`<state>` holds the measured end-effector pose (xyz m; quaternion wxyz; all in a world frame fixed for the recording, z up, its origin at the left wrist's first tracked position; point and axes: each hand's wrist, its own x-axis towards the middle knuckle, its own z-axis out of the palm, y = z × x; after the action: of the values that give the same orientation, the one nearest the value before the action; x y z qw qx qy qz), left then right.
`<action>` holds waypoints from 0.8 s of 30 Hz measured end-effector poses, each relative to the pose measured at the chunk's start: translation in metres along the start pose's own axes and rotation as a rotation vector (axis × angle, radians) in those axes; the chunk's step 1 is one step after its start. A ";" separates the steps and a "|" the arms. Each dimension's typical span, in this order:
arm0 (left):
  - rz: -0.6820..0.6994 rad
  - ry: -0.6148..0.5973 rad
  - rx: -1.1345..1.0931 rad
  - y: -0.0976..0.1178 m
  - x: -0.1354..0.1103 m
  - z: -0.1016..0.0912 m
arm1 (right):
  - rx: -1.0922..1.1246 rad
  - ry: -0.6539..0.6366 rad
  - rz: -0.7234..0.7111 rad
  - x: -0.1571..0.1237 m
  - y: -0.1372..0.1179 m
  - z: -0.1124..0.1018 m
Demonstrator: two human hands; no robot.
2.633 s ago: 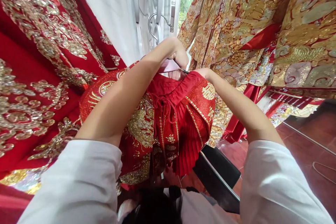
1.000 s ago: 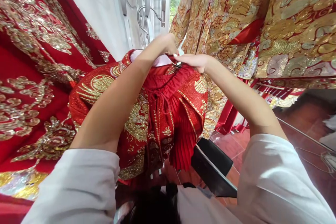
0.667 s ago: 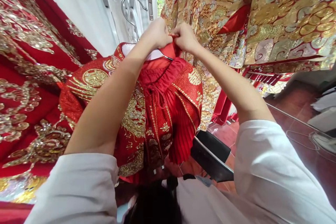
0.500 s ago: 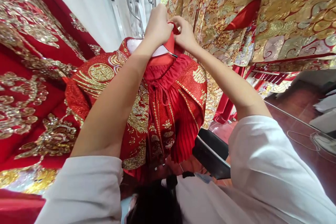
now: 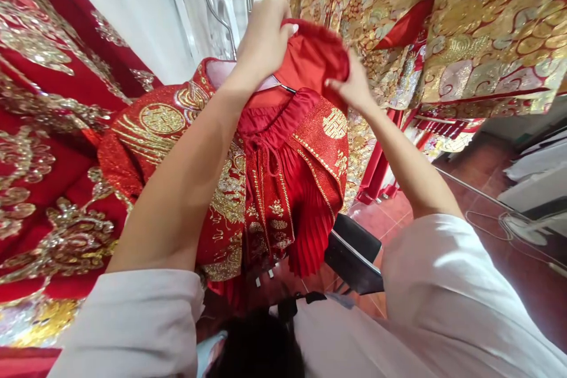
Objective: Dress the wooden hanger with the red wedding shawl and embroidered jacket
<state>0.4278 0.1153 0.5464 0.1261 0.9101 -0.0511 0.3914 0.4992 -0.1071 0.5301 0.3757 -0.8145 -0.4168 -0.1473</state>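
Note:
A red embroidered jacket (image 5: 162, 121) with gold patterns hangs in front of me on a hanger with a metal hook (image 5: 211, 9). My left hand (image 5: 266, 38) is closed on the jacket's upper edge, beside the hook. Its opposite side is gripped by my right hand (image 5: 354, 81), thumb on the inside, fingers behind the cloth. Between the hands the plain red lining (image 5: 310, 56) is stretched out and exposed. A red pleated skirt (image 5: 305, 207) with a gathered waistband and a tied cord hangs within the jacket front. The black tip of a hanger clip (image 5: 287, 88) shows above the waistband.
Red beaded garments (image 5: 75, 230) hang close on the left. Gold-embroidered garments (image 5: 381, 23) fill the back right. A white curtain (image 5: 128, 6) and metal bars stand behind. Below are a black box-like object (image 5: 354, 254), a tiled floor (image 5: 394, 207) and a coiled cable (image 5: 518, 227).
My right hand has moved right and slightly down, away from the left, pulling the jacket's edge with it. The red lining has spread out between the hands. My left hand keeps its grip.

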 end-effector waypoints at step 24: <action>0.317 -0.143 0.188 0.000 -0.127 0.084 | -0.504 0.346 -0.002 -0.126 -0.085 0.011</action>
<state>0.3988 0.0917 0.3989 -0.0267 0.9239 -0.1660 0.3437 0.3549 -0.1397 0.4947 0.2270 -0.8443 -0.2978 -0.3832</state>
